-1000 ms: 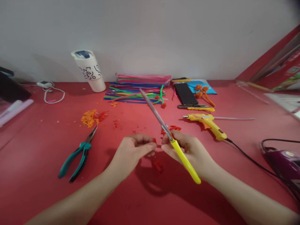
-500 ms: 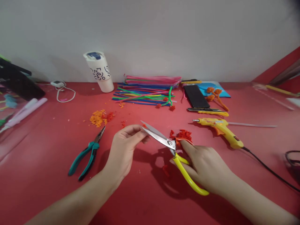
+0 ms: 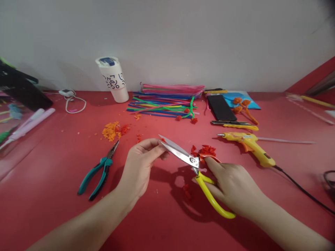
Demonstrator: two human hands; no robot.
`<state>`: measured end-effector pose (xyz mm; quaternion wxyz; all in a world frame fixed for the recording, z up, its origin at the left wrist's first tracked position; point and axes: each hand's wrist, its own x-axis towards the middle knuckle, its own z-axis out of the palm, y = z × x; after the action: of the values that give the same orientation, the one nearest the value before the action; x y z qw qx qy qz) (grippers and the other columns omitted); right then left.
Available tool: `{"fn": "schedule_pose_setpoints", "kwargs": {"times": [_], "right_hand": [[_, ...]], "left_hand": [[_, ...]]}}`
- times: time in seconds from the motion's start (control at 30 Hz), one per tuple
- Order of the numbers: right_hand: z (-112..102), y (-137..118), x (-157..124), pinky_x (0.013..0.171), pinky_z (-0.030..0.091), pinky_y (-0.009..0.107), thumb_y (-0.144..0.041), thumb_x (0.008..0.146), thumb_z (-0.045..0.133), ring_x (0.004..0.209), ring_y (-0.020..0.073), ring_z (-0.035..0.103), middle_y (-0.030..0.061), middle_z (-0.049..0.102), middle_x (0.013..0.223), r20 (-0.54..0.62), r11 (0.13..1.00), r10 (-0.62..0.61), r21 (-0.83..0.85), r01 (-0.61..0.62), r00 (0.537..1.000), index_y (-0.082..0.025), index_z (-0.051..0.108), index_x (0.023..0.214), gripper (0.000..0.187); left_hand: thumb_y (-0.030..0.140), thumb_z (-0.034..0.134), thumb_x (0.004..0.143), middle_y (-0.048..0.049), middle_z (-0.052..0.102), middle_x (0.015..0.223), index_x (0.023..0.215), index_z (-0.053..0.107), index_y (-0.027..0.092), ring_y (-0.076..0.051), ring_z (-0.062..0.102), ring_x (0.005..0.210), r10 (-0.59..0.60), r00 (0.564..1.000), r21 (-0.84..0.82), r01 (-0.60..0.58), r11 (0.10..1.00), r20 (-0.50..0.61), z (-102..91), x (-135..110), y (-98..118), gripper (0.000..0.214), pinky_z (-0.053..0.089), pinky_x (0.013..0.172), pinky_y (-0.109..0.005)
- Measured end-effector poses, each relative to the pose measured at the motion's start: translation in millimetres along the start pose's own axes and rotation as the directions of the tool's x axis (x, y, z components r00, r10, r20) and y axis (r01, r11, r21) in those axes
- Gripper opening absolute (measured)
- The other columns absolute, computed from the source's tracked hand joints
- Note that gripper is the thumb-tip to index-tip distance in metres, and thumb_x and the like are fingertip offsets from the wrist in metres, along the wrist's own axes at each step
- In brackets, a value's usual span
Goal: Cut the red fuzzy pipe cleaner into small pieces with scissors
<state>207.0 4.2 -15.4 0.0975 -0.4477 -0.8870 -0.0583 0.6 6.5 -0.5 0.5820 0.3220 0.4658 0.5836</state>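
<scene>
My left hand (image 3: 140, 162) pinches a small red piece (image 3: 163, 140) between thumb and fingers, most of it hidden. Scissors (image 3: 214, 200) with a yellow lower handle and an orange-red upper one are gripped in my right hand (image 3: 235, 184). Their blades are parted slightly, and the tips reach the red piece beside my left fingertips. Behind my right hand lies a pile of small red pieces (image 3: 208, 150). Another red piece (image 3: 186, 191) rests on the table in the scissors' shadow.
Green-handled pliers (image 3: 95, 177) lie left, below orange and red clippings (image 3: 111, 131). Pipe cleaners (image 3: 162, 103) and a white tumbler (image 3: 115, 80) are near the wall. To the right are a yellow glue gun (image 3: 251, 144) with its cord, a cutter knife (image 3: 235, 125) and a phone (image 3: 222, 108).
The view has shifted slightly, so the table's contents appear a little farther right. My hands keep the same hold, with the scissor tips still at the red piece.
</scene>
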Motion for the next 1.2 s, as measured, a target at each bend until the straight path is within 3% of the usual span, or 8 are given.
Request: {"fn": "schedule_pose_setpoints", "kwargs": {"times": [0.33, 0.8, 0.97, 1.2], "right_hand": [[1.4, 0.8, -0.7, 0.041, 0.019, 0.025, -0.046, 0.087, 0.026, 0.034, 0.0149, 0.046, -0.0012, 0.049, 0.040, -0.037, 0.998, -0.048, -0.035, 0.046, 0.998, -0.017, 0.045, 0.075, 0.037], [3.5, 1.9, -1.9, 0.040, 0.017, 0.024, -0.049, 0.086, 0.026, 0.034, 0.0145, 0.047, -0.0006, 0.050, 0.040, -0.023, 0.999, -0.016, -0.038, 0.016, 1.000, -0.020, 0.041, 0.067, 0.037], [1.4, 1.6, 1.0, 0.040, 0.014, 0.024, -0.054, 0.083, 0.024, 0.033, 0.0145, 0.044, 0.0001, 0.048, 0.039, 0.056, 0.994, 0.106, -0.010, -0.106, 0.993, -0.022, 0.040, 0.061, 0.041], [-10.4, -5.7, 9.3, 0.044, 0.024, 0.023, -0.052, 0.077, 0.040, 0.045, 0.0144, 0.047, -0.0005, 0.052, 0.052, 0.306, 0.904, 0.276, 0.240, -0.354, 0.911, -0.023, 0.040, 0.066, 0.031]], "left_hand": [[0.017, 0.064, 0.068, 0.0020, 0.061, 0.062, 0.067, 0.066, 0.016, -0.007, 0.054, 0.058, 0.006, 0.999, -0.026, -0.005, 1.000, 0.032, -1.5, 0.6, -1.1, 0.002, 0.043, 0.062, -0.020], [0.017, 0.065, 0.067, 0.0016, 0.062, 0.063, 0.069, 0.067, 0.015, -0.006, 0.054, 0.057, 0.032, 0.999, -0.015, -0.031, 0.999, 0.027, -1.6, 2.2, -0.4, 0.003, 0.043, 0.059, -0.017], [0.017, 0.065, 0.068, 0.0021, 0.062, 0.063, 0.067, 0.065, 0.015, -0.005, 0.055, 0.056, 0.019, 1.000, -0.026, -0.019, 0.999, 0.017, -1.4, 2.5, -0.7, 0.002, 0.044, 0.058, -0.016], [0.017, 0.062, 0.071, 0.0006, 0.062, 0.064, 0.070, 0.062, 0.014, -0.007, 0.057, 0.059, -0.084, 0.987, -0.025, 0.088, 0.996, 0.135, -0.2, 0.5, -5.2, 0.004, 0.045, 0.061, -0.019]]}}
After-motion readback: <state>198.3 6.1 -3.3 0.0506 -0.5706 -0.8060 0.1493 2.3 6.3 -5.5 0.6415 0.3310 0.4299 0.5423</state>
